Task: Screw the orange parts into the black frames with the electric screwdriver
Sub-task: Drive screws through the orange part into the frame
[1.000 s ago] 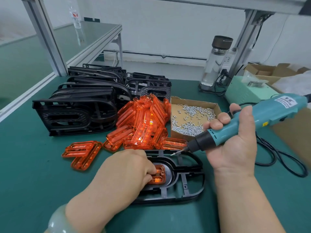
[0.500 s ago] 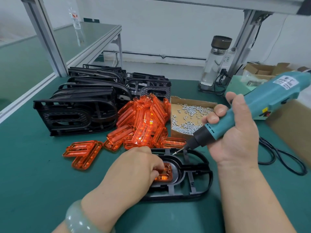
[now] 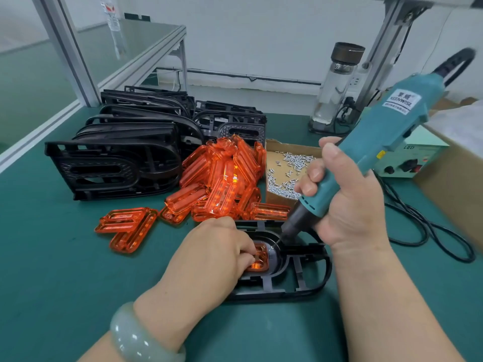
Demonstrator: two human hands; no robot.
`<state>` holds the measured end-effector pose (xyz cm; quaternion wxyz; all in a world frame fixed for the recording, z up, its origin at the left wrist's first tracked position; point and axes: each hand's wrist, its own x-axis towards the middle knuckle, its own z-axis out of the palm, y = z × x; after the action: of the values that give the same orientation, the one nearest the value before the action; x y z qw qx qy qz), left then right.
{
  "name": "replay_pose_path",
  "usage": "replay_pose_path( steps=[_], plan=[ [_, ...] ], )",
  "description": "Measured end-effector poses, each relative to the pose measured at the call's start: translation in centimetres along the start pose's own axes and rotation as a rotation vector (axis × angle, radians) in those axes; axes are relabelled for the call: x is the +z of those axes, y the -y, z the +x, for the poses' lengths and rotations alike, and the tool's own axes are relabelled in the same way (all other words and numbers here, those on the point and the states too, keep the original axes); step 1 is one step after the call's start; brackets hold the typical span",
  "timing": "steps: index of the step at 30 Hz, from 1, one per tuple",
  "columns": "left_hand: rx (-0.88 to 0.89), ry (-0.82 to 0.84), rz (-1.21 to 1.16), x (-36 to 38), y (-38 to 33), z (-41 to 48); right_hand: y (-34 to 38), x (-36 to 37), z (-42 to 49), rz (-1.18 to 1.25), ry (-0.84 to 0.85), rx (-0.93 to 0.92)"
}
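A black frame point(image 3: 300, 283) lies flat on the green mat in front of me, with an orange part point(image 3: 260, 257) seated in its left end. My left hand point(image 3: 214, 254) covers most of that part, its curled fingers pressing on it. My right hand point(image 3: 347, 197) grips a teal electric screwdriver point(image 3: 379, 142), tilted steeply. The bit tip touches the frame at the orange part's upper right corner.
A heap of orange parts point(image 3: 222, 178) and a few loose ones point(image 3: 125, 226) lie beyond the frame. Stacked black frames point(image 3: 117, 158) stand at the left. A cardboard box of screws point(image 3: 287, 168), a glass bottle point(image 3: 337, 84), a power unit point(image 3: 413, 158) and its looped cable point(image 3: 431, 231) are to the right.
The screwdriver has tipped more upright and its bit has come down from above the frame's edge onto the corner of the orange part. The left hand stays on the part.
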<state>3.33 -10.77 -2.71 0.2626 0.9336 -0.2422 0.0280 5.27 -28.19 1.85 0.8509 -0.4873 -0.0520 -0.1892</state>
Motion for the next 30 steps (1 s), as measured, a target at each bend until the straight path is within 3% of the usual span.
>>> replay_pose_path(
  steps=[14, 24, 30],
  plan=[
    [-0.001, 0.001, 0.008, 0.1, -0.1, 0.1, -0.4, 1.0, -0.6, -0.078, 0.062, -0.024],
    [0.015, -0.02, 0.006, 0.1, -0.1, -0.2, -0.8, 1.6, -1.2, -0.103, 0.26, -0.033],
    [0.013, -0.017, 0.007, 0.0, -0.3, -0.1, -0.7, 1.3, -1.2, -0.078, 0.217, -0.008]
  ],
)
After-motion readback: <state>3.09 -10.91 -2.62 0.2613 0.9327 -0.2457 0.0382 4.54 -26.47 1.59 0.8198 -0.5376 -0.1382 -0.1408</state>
